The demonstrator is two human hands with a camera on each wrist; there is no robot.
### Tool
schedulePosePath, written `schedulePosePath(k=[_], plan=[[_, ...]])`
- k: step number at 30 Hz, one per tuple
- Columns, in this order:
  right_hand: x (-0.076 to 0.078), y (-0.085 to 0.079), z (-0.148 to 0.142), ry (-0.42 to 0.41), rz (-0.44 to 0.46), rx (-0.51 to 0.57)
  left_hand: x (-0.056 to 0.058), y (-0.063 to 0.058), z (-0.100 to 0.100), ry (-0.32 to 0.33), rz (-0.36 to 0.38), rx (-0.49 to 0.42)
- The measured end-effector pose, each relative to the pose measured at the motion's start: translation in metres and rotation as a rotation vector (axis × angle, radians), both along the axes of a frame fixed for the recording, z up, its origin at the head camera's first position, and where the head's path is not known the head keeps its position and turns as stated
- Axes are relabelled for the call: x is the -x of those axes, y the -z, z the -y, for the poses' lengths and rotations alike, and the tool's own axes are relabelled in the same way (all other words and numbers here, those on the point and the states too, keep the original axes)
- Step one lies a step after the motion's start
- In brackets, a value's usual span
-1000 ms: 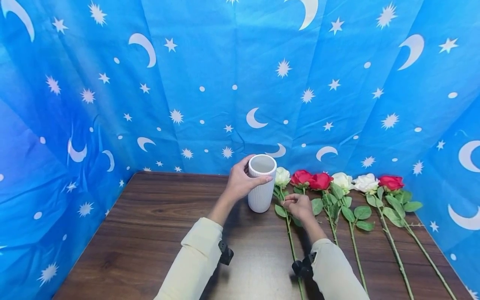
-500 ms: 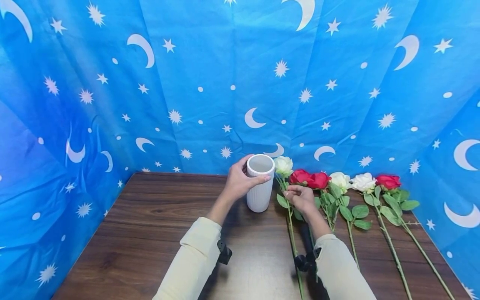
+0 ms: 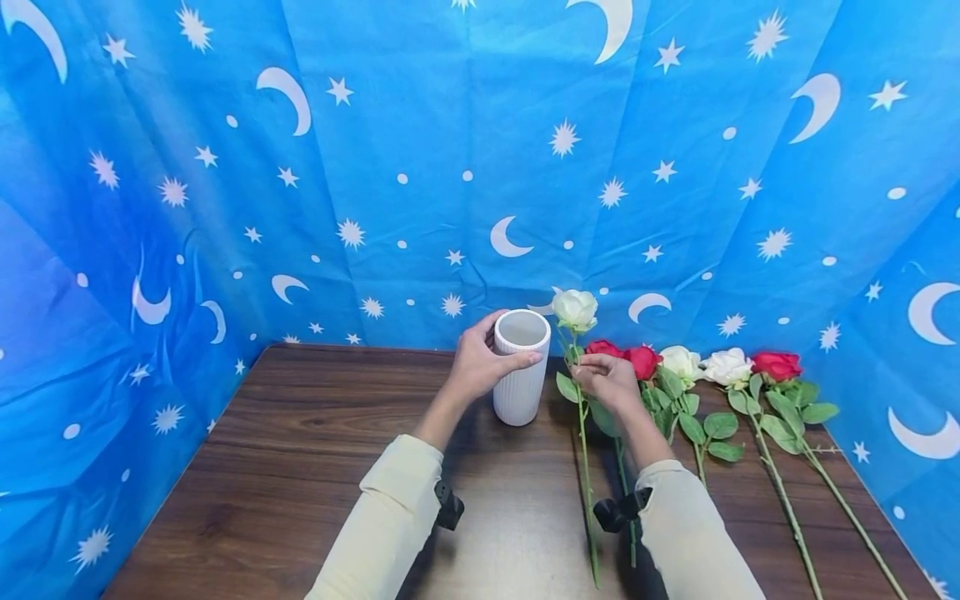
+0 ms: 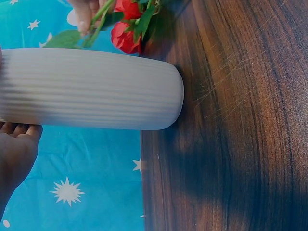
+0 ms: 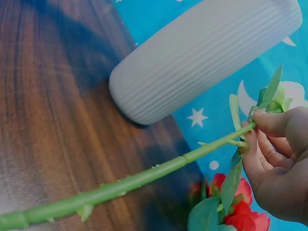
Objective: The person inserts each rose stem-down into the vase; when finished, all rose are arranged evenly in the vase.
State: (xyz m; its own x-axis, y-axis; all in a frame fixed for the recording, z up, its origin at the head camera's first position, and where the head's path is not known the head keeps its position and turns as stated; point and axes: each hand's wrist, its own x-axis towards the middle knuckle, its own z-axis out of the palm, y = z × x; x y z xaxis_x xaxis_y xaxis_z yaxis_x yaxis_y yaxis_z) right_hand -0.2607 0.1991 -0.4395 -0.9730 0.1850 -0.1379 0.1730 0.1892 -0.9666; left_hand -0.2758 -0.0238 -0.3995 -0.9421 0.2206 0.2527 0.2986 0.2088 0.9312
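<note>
Within the left hand [image 3: 483,365] stands a white ribbed vase [image 3: 522,383], upright on the dark wood-grain tabletop [image 3: 300,467], its thumb across the front just below the rim and its fingers round the far side. The right hand [image 3: 609,385], just to the right of the vase, pinches a white rose [image 3: 575,310] by its stem [image 3: 585,475] between thumb and fingertips, a little below the bloom. That bloom is up above the right hand, near the vase's rim but apart from it; the stem slants down from the fingers towards the person, and whether its lower end touches the wood I cannot tell. To the right of the right hand lie 5 more roses, their blooms running outward as 2 red [image 3: 642,362], 2 white [image 3: 728,365] and 1 red [image 3: 777,365]. Behind both hands hangs a blue cloth [image 3: 420,108] printed with white moons and stars.
</note>
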Motion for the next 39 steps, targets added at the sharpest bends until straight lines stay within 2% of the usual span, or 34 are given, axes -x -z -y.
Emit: schedulePosePath(k=[11, 17, 24, 39], plan=[[0.000, -0.031, 0.003, -0.019, -0.086, 0.028, 0.000, 0.001, 0.000, -0.002, -0.012, -0.009], [-0.001, -0.049, 0.001, -0.008, -0.136, -0.009, 0.003, 0.002, -0.003, -0.010, -0.003, -0.013], [-0.003, -0.061, -0.001, 0.008, -0.157, -0.061, 0.003, 0.003, -0.003, -0.009, -0.007, -0.017], [-0.004, -0.092, -0.003, -0.022, -0.321, -0.046, 0.004, 0.005, -0.002, -0.014, -0.007, -0.014]])
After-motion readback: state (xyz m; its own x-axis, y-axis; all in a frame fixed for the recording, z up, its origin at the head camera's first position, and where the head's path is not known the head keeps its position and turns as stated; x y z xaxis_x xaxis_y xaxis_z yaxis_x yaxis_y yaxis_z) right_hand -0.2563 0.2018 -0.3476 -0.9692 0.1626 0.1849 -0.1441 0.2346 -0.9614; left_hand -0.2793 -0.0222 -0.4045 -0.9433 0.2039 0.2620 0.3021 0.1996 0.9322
